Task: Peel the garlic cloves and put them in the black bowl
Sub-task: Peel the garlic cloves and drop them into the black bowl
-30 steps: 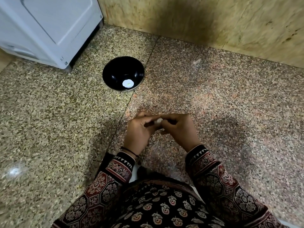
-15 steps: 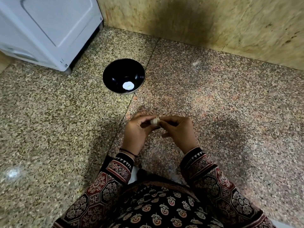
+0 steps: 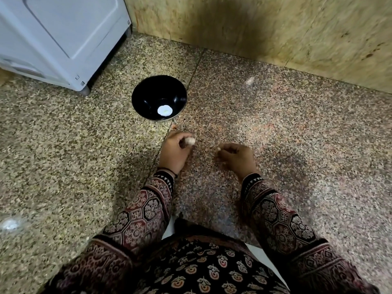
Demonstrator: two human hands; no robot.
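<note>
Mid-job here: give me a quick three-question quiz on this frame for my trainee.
1. True or false: the left hand and the right hand are pressed together.
2. Which grip holds the garlic clove? A) left hand B) right hand C) neither
3. Fill the gap: the black bowl stands on the speckled ____.

Key: 1 false, the hands are apart. 2 A; the right hand pinches only a small pale scrap. 3 floor.
</note>
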